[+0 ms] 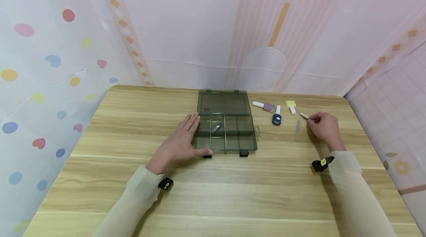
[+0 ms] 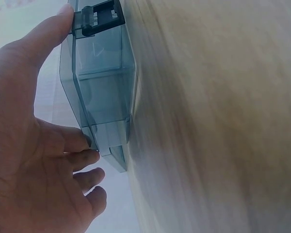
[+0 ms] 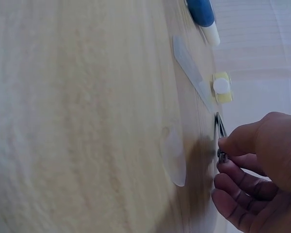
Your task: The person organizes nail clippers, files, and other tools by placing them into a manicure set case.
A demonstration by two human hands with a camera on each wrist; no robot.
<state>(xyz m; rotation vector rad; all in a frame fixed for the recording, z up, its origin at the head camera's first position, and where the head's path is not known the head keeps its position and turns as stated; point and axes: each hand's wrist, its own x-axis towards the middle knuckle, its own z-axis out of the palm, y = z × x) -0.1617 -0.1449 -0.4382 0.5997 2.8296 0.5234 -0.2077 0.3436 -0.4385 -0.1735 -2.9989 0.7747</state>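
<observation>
A smoky-grey divided plastic box lies with its lid laid back. My left hand rests at the box's left side, fingers fairly straight and spread. In the left wrist view its thumb touches the corner beside a black latch. One compartment contains a small dark and silver tool. At the right, my right hand pinches a slim silver nail clipper between thumb and fingers, close to the tabletop. The clipper's far end points toward the back left.
Right of the box lie a purple nail polish bottle, a dark blue one and a yellow one, all white-capped. A translucent strip lies near the right hand. A clear flat piece appears in the right wrist view.
</observation>
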